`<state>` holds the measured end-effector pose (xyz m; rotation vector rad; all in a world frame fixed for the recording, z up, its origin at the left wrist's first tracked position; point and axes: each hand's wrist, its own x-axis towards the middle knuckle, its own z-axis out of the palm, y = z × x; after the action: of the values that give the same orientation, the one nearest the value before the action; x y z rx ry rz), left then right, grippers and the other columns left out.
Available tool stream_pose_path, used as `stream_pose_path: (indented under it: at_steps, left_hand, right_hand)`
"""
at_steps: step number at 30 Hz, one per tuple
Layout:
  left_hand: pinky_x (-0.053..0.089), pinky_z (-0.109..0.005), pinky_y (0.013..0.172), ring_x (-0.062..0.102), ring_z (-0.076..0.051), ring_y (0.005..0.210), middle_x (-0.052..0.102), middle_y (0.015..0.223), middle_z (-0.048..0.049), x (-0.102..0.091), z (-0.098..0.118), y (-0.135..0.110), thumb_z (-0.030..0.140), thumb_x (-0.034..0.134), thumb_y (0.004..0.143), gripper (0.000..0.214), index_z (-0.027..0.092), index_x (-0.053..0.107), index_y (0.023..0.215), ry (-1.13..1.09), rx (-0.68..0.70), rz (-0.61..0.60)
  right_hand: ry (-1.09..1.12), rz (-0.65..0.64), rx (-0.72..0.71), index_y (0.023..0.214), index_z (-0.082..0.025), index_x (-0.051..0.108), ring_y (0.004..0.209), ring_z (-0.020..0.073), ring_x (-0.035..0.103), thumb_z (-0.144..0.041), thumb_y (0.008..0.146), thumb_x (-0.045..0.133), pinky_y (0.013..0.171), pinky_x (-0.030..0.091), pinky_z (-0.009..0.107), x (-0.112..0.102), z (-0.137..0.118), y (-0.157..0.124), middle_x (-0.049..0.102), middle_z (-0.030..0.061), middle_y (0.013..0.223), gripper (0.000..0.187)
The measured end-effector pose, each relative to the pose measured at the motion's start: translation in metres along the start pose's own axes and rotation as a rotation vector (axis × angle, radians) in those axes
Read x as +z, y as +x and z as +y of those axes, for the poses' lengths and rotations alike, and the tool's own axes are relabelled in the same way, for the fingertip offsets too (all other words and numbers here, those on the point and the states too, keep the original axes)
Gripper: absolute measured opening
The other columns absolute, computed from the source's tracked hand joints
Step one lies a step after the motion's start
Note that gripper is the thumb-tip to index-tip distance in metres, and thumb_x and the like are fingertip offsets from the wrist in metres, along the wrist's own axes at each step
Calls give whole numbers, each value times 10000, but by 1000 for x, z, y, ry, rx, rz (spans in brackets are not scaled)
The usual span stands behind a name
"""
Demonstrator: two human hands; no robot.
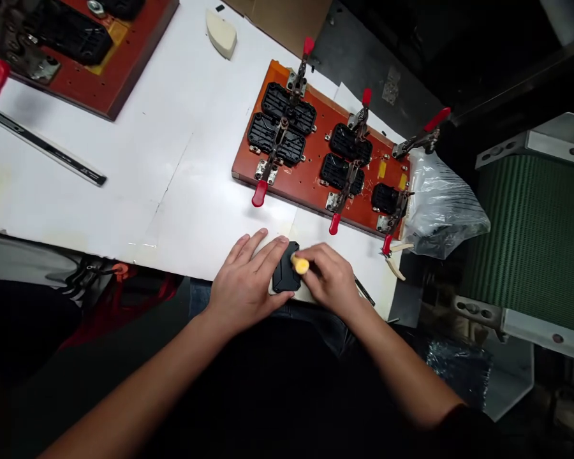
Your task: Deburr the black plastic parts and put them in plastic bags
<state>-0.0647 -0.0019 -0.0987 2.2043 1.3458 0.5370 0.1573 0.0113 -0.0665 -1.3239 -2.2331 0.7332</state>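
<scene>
A small dark, rectangular plastic cover [287,271] with bevelled lines lies at the table's front edge. My left hand [246,277] holds it from the left, fingers stretched along its far side and thumb at its near edge. In my right hand [332,274], thumb and fingers close around a short tool with a yellow, round-ended handle [300,264]. That handle points up toward me over the cover's right side; the tool's working end is hidden. A thin dark rod [365,291] lies just right of my right hand.
Beyond my hands, a red-brown fixture board [310,169] carries several black plastic parts under red-handled toggle clamps. Another board [110,95] stands at upper left, near a dark strip [43,145]. A cream block [221,35], a plastic bag [442,204], pliers [393,262] and a green conveyor belt [536,236] surround the area.
</scene>
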Motion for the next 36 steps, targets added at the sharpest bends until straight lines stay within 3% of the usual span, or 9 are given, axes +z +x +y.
stream_pose_path:
  at_steps: [5,9,13,18,23,27,36]
  left_hand:
    - [237,-561,1312,328,-377,1582,545,1598,-96,1,-1,1,482,737,883,899,194,335,1634,-2,3,-10]
    - [239,-571,1308,333,-388,1580,557,1585,-111,1,-1,2,499,742,878,941,199,298,1651,6,3,-10]
    - [233,-565,1316,328,-381,1582,575,1568,-108,1,1,2,513,757,866,946,186,322,1639,5,1,-22]
    - [219,-556,1325,346,-373,1574,546,1594,-101,2,-1,-1,521,745,892,931,196,302,1643,13,11,0]
    - [196,-575,1332,452,-359,1502,581,1563,-102,1,-6,-4,529,760,890,901,213,334,1619,-3,105,-30]
    - [198,-597,1328,484,-347,1472,564,1582,-93,-2,-9,-4,487,781,888,854,254,366,1597,12,119,-43]
    - [186,-588,1331,491,-352,1465,586,1563,-88,-2,-7,-2,487,804,867,926,239,323,1618,5,103,-54]
  right_hand:
    - [59,-241,-38,1209,-237,630,1022,225,693,-91,994,517,874,596,382,-11,-2,-8,729,83,1107,283]
    - [21,-204,-51,1197,-236,633,1034,236,692,-91,992,506,880,588,397,-14,2,-11,729,87,1110,282]
    - [98,-248,-27,1230,-258,619,1033,218,700,-71,980,530,878,592,366,-15,4,-17,729,72,1114,325]
    - [-3,-32,58,1121,-234,646,984,230,680,-102,969,581,854,559,367,-6,1,-8,706,73,1044,212]
    - [72,-74,155,1076,-237,631,869,205,647,-252,999,656,755,534,331,5,-10,-10,663,47,962,82]
    - [3,138,275,991,-242,617,826,208,620,-336,975,712,726,510,339,15,-11,-5,625,37,916,135]
    - [-16,164,329,955,-246,607,795,197,604,-336,981,701,696,481,335,16,-12,-2,622,30,905,133]
